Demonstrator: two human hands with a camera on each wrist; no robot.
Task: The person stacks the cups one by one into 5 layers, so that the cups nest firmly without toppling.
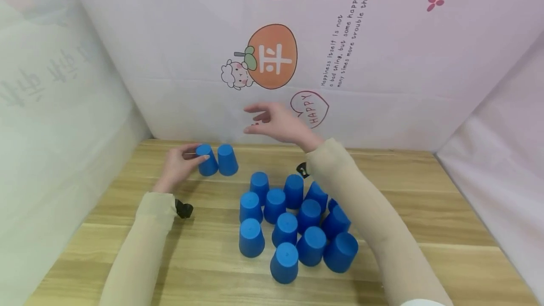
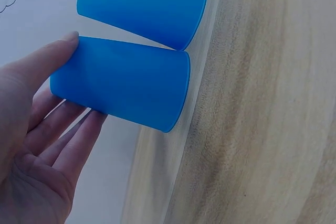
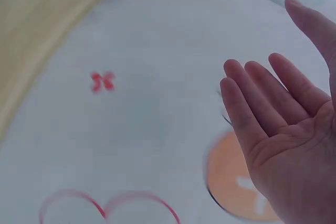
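Observation:
Two blue cups stand upside down side by side near the table's back left. My left hand (image 1: pixel 176 166) grips the left blue cup (image 2: pixel 121 82), thumb on one side and fingers on the other. Right beside it is the other blue cup (image 1: pixel 228 160), its lower rim touching or almost touching the held one. My right hand (image 1: pixel 278 122) is raised in front of the back cloth with its fingers extended and nothing in them; the right wrist view shows the palm (image 3: pixel 294 145) bare.
Several more upside-down blue cups (image 1: pixel 286 228) cluster at the middle of the wooden table (image 1: pixel 204 259), partly hidden by my right forearm. A printed white cloth (image 1: pixel 191 60) hangs behind the table's back edge, with pale cloth walls (image 1: pixel 501 122) at both sides.

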